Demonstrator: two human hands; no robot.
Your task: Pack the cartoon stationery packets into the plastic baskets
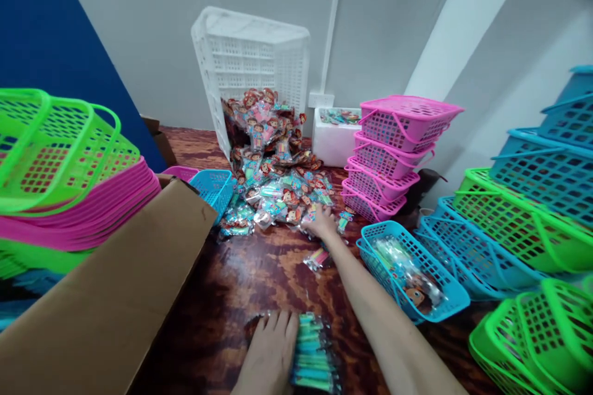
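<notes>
My left hand [272, 345] lies over a row of clear plastic packets [312, 355] with green and blue contents, at the bottom centre. Its fingers are close together and rest on the packets' left part. Reaching forward, my right hand [320, 222] touches the near right edge of a heap of cartoon-figure packets [282, 188]. Its fingers look apart, though the tips blend into the shiny wrapping. One loose packet [317, 258] with pink and yellow contents lies below that wrist. Right of the forearm stands a blue basket [370, 259] with packets inside.
Behind the heap a white plastic crate [250, 43] is tipped on its side, spilling packets. Pink baskets [382, 157] are stacked by a white box [331, 145]. Green baskets [514, 203] and blue ones crowd the right. A cardboard box [115, 284] and nested baskets [78, 216] occupy the left.
</notes>
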